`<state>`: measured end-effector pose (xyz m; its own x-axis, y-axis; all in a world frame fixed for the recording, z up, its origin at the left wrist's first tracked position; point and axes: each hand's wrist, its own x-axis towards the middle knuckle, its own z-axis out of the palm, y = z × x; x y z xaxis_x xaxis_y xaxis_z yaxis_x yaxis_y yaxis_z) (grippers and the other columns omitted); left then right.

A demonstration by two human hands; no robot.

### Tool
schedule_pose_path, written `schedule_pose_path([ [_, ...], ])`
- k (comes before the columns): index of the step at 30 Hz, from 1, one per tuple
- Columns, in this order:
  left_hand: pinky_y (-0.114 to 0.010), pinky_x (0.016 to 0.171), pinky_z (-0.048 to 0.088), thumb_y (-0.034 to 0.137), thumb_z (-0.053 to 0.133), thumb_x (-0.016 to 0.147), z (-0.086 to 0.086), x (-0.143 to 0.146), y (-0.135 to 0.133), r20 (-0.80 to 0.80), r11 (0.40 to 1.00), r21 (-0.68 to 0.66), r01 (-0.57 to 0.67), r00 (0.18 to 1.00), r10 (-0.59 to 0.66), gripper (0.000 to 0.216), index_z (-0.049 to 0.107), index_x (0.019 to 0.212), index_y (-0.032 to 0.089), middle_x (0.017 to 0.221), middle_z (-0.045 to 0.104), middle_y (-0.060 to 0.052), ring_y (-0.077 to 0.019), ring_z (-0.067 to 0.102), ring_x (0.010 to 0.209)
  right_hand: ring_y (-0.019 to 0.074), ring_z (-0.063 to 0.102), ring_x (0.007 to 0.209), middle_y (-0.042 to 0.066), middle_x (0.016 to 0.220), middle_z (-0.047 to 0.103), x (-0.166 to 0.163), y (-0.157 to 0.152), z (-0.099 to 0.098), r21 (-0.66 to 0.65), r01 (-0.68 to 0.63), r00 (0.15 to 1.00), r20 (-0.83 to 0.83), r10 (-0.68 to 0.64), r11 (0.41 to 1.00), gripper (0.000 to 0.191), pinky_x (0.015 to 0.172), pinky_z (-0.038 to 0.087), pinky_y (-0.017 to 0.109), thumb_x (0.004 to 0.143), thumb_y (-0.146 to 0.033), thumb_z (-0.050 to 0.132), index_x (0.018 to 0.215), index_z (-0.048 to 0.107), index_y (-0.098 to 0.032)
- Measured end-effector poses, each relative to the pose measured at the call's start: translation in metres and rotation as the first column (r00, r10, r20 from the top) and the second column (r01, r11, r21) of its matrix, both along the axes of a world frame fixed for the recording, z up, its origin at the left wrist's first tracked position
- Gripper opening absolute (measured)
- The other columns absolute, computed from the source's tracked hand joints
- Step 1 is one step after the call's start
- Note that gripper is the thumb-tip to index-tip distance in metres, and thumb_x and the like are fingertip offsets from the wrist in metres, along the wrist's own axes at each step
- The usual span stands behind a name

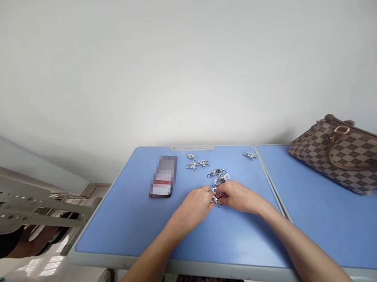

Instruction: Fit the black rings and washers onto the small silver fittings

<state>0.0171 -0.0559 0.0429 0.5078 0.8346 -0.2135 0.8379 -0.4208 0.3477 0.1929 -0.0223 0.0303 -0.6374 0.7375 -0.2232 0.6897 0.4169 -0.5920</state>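
On the blue bench [123,230], my feed shows the left hand [195,205] and right hand [236,196] both pinched narrow on a small metal fitting [216,201] between them. With so little to grip, I judge it could slip, or the right hand could nudge the loose parts [222,180] just beyond. It looks silvery, shiny and partly hidden

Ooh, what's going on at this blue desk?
A person's left hand and right hand meet at a metal part; which grips it is unclear. Beyond them on the desk lies a cluster of parts, with four more parts farther back. A phone lies left, and a checkered bag sits on the neighbouring desk.
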Motion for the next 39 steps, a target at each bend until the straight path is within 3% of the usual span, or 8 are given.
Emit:
schedule_pose_path([
  [6,-0.029,0.069,0.041,0.021,0.051,0.087,0.0021,-0.001,-0.0014,0.009,0.999,0.03,0.016,1.0,-0.017,0.012,0.059,0.096,0.018,0.093,0.061,-0.005,-0.0193,0.059,0.082,0.0087,0.042,0.054,-0.003,0.059,0.055,0.0004,-0.0001,0.0022,0.021,-0.017,1.0,0.006,0.017,1.0,0.01,0.051,0.023,0.022,0.076,-0.012,0.053,0.069,0.06,-0.016],
  [25,-0.028,0.065,0.037,0.017,0.048,0.089,-0.002,-0.0033,0.0,0.037,0.998,0.059,0.011,0.999,-0.013,0.012,0.057,0.08,0.018,0.087,0.06,-0.002,-0.0167,0.058,0.075,0.0087,0.041,0.053,-0.003,0.058,0.054,0.0005,-0.0003,0.0031,0.034,-0.034,0.999,0.036,0.033,0.999,0.013,0.051,0.022,0.022,0.077,-0.01,0.052,0.068,0.059,-0.016],
  [39,-0.028,0.065,0.037,0.016,0.046,0.088,0.0005,-0.0005,-0.0004,0.006,0.998,0.066,-0.006,1.0,0.005,0.01,0.054,0.084,0.019,0.09,0.06,-0.002,-0.0172,0.058,0.078,0.0101,0.044,0.056,-0.001,0.062,0.058,0.0004,-0.0008,0.0038,0.04,0.005,0.999,0.046,-0.007,0.999,0.012,0.052,0.023,0.023,0.077,-0.013,0.052,0.071,0.061,-0.017],
])
